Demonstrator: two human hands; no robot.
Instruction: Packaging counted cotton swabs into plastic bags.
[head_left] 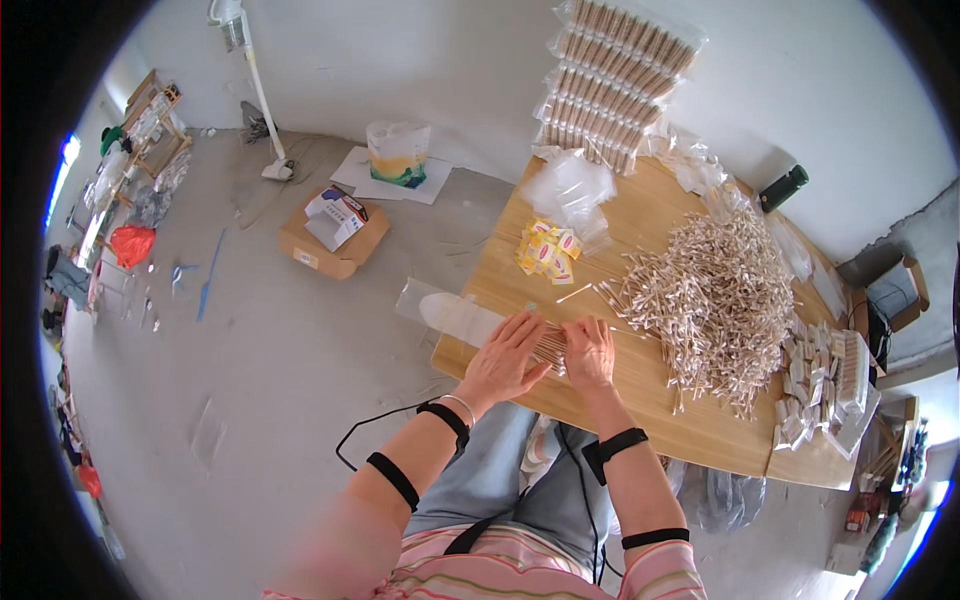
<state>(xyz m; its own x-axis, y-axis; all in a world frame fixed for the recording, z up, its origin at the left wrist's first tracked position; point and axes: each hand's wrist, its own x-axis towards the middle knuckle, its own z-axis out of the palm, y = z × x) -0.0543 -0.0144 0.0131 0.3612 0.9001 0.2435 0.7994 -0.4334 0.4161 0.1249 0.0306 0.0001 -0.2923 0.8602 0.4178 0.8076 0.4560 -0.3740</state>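
Observation:
A small row of wooden-stick cotton swabs (552,347) lies side by side at the table's near edge, between my two hands. My left hand (507,358) is pressed over the row's left side, its fingers together and thumb bent round the near ends. From the right, my right hand (590,352) closes with bent fingers on the same swabs. Part of the row is hidden under both palms. A clear plastic bag (460,316) with a white insert sticks out past the table edge, next to my left hand. A big loose heap of cotton swabs (715,300) spreads to the right.
Yellow-and-white packets (547,250) and clear plastic bags (570,190) lie farther back on the wooden table (620,400). Packed swab bags (610,85) are stacked at the wall. Small swab packs (825,380) and a dark bottle (784,188) are right. A cardboard box (335,240) sits on the floor.

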